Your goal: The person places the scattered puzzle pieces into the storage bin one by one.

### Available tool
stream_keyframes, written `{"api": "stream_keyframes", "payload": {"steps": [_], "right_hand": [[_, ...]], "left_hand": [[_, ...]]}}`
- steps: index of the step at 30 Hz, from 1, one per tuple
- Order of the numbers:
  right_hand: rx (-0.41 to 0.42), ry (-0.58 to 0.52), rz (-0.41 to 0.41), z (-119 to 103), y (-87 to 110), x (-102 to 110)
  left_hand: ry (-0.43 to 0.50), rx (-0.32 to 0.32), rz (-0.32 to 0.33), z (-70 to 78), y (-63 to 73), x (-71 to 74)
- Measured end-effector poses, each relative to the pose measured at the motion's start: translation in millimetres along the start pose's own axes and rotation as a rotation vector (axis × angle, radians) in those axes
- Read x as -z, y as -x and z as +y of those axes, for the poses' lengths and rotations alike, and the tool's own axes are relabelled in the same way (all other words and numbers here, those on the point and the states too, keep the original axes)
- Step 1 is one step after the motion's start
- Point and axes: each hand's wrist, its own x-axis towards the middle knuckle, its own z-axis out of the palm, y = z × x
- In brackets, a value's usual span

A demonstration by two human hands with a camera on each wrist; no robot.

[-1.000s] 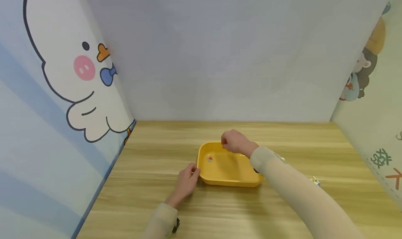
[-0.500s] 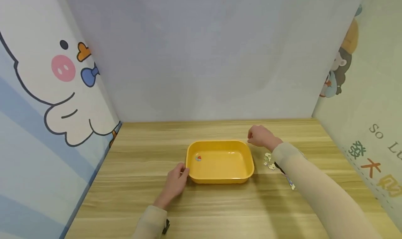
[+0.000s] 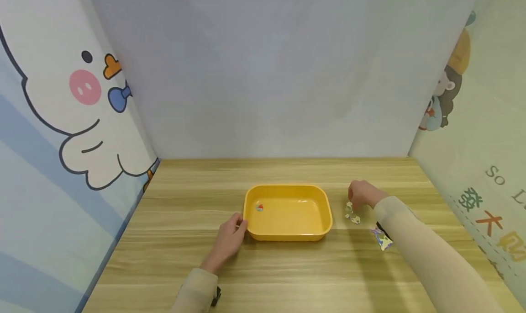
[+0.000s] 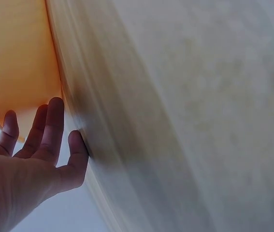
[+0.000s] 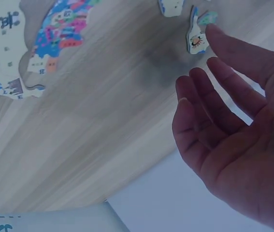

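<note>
A yellow tray stands on the wooden table with one small red-and-blue piece lying inside at the left. My left hand touches its left side, fingers fairly straight against the wall in the left wrist view. Right of the tray, my right hand hovers by small map puzzle pieces. In the right wrist view its fingers are loosely bent, with nothing between them. A small cream-and-blue puzzle piece lies near the thumb tip, apparently just apart from it.
Larger map puzzle pieces lie nearer me, partly under the right sleeve. Printed with characters, a cream puzzle piece and a multicoloured puzzle piece show in the right wrist view. A grey-white wall bounds the table's back.
My right hand has moved from over the tray's far rim to the right, then down toward the puzzle pieces. The left hand stays at the tray's side. The head view has shifted slightly.
</note>
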Motion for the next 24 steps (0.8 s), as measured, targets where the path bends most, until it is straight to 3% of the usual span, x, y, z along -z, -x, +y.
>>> {"api": "stream_keyframes", "payload": {"steps": [12, 24], "right_hand": [[-0.004, -0.053, 0.005, 16.1, -1.0, -14.4], [0.048, -0.081, 0.05, 16.3, 1.9, -15.8]], "left_hand": [[-0.013, -0.013, 0.025, -3.3, 0.6, -2.3], [-0.024, -0.01, 0.023, -5.2, -1.0, -3.3]]}}
